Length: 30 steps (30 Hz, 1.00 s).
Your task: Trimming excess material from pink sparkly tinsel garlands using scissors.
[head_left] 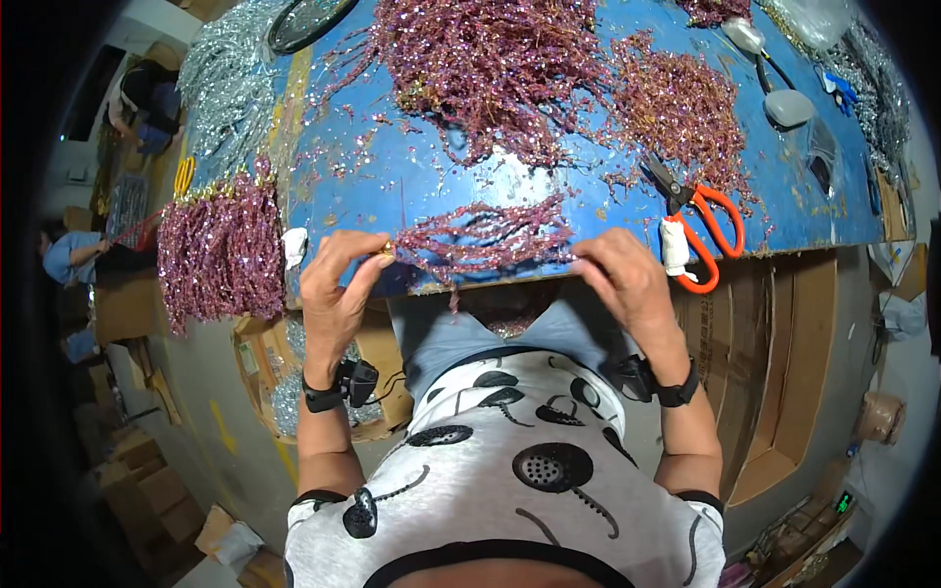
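Note:
Over the front edge of the blue table (338, 201), a bunch of pink glittery tinsel strands (485, 235) stretches sideways between my hands. Its gold-coloured end sits pinched between the thumb and fingers of my left hand (333, 279). At the opposite end, my right hand (627, 279) closes thumb and fingers on the loose strand tips. Orange-handled scissors (701, 211), one handle wrapped in white, lie just beyond my right hand. To the left of my left hand, finished-looking pink bundles with gold tops (221, 240) hang in a row over the table edge.
A large heap of pink strands (490, 69) covers the table's far middle, with a smaller pile (681, 108) to its right. Silver strands (227, 88) and a black round tray (312, 15) lie far left. Cardboard boxes (784, 343) stand below the table; other people (74, 255) are at left.

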Motion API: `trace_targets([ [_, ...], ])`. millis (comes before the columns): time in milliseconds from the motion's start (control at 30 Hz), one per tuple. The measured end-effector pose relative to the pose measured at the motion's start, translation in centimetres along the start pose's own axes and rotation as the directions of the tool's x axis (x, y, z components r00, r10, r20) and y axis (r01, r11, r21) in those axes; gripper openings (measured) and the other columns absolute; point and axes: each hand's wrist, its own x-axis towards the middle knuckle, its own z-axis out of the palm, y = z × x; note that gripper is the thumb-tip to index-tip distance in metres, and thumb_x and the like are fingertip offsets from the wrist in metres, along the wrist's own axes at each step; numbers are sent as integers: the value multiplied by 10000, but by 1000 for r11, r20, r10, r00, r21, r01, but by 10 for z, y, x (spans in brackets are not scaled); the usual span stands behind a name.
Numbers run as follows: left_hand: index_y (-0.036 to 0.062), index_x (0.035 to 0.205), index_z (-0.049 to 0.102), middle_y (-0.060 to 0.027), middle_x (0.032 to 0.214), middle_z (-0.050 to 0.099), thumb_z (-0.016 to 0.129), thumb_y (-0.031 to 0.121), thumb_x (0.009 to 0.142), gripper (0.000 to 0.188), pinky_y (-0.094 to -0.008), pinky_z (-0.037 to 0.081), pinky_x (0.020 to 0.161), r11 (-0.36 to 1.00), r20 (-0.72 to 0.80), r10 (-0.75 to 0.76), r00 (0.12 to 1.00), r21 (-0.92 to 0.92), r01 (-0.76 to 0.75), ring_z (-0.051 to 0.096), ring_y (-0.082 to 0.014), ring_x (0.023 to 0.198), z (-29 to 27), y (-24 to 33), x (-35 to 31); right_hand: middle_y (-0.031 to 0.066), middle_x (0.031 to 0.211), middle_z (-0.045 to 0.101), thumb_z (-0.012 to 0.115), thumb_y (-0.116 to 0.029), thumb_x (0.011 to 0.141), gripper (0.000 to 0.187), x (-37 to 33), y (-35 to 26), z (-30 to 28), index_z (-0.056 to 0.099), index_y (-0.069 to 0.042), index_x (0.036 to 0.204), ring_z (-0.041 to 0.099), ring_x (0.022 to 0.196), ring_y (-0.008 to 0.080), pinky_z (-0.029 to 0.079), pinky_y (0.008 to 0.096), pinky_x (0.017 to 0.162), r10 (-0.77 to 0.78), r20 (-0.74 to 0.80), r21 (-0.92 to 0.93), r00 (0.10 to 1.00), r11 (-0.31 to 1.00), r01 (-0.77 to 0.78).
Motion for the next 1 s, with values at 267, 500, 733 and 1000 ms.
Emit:
trace_targets([
  [267,50,988,697,-74,868,685,758,33,744,252,-352,425,739,905,172,415,893,20,-425,617,-219,770,-10,72,50,186,1263,554,887,-338,599,948,42,-65,-10,441,18,1357,536,1177,338,387,438,1024,-165,-203,270,965,938,217],
  [500,40,946,727,-84,843,721,736,0,742,208,-345,474,766,931,87,341,936,-171,-323,653,-206,827,-31,59,58,140,1007,679,678,-74,795,425,65,-17,15,593,-59,1210,684,877,279,530,354,775,-183,85,512,979,851,115],
  [733,39,900,718,-77,922,714,663,-24,770,155,-336,477,834,966,167,69,984,-258,-24,654,-225,882,18,-41,10,101,1088,614,707,-171,811,428,49,13,-4,599,-108,1221,604,996,269,466,373,859,-252,268,-145,930,944,297],
  [1000,68,920,725,-44,912,712,711,9,755,177,-352,453,851,989,96,144,985,22,-147,640,-237,910,21,-56,-12,106,1268,543,678,-198,838,486,31,26,10,565,-84,1297,523,1147,293,404,451,982,-329,130,-91,935,935,342],
])
